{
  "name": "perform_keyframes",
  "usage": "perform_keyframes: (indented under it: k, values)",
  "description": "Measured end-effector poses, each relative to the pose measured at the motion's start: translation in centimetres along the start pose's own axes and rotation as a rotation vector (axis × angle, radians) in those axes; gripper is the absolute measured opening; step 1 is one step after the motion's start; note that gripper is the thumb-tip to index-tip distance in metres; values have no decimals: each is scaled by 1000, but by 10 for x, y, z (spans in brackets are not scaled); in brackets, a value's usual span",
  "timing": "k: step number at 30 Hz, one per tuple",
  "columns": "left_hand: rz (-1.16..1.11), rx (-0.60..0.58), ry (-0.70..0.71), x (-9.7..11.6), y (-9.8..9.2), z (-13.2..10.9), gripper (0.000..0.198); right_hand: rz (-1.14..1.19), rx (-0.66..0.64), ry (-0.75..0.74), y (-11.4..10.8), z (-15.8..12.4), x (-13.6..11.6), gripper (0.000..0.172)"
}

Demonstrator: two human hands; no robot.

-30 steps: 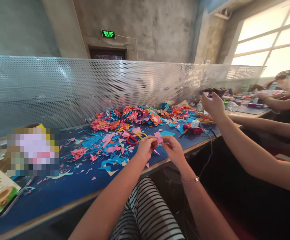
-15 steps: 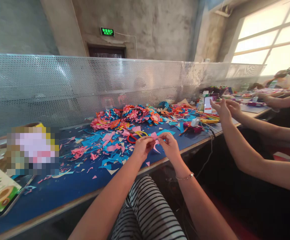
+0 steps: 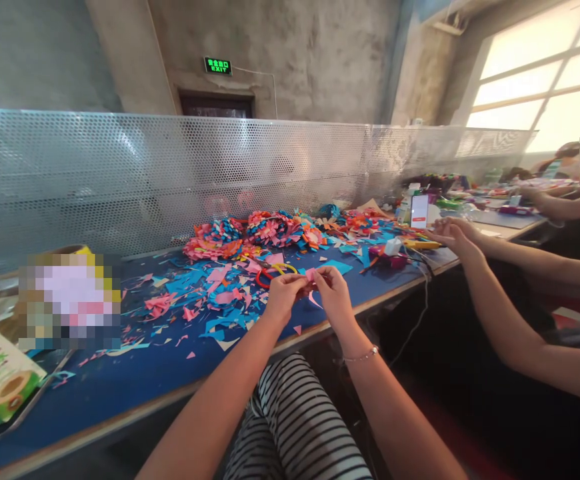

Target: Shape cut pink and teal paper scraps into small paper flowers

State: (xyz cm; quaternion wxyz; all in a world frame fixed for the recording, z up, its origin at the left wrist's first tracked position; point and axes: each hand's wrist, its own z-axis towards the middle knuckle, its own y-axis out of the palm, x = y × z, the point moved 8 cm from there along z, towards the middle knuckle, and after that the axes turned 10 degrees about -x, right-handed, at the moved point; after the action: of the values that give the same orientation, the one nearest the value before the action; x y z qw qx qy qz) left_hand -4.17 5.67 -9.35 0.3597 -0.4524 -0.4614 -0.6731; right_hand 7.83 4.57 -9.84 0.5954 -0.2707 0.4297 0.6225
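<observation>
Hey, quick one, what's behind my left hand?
Red and yellow scissor handles show past your left hand, with paper scraps near them on the blue table. Whatever the hand itself covers can't be seen.

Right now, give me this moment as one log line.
left hand: pinching pink paper; right hand: pinching same paper; scissors: among scraps on table

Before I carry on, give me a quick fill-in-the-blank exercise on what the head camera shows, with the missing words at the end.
1. The left hand and the right hand pinch between them a small piece of paper coloured ____.
2. On the blue tabletop, a red handle loop lies next to a ____ one.
3. The bracelet is worn on the person's ____ wrist.
4. The lit sign above the doorway bears the English word ____.

Missing words: pink; yellow; right; EXIT.
</observation>
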Motion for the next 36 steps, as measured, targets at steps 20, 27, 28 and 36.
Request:
perform_keyframes:
  k: [20, 27, 28, 36]
  values:
    - [54, 60, 161, -2, 11, 1, 19, 269, 216, 25, -9, -4, 12, 34]
    - [293, 62, 347, 8, 11, -6, 12, 395, 228, 48, 0, -10, 13, 38]
    - [299, 64, 346, 9, 9, -7, 12, 411, 214, 58, 3, -11, 12, 38]
    - [305, 59, 338, 16, -14, -17, 18, 476, 150, 92, 29, -16, 13, 46]
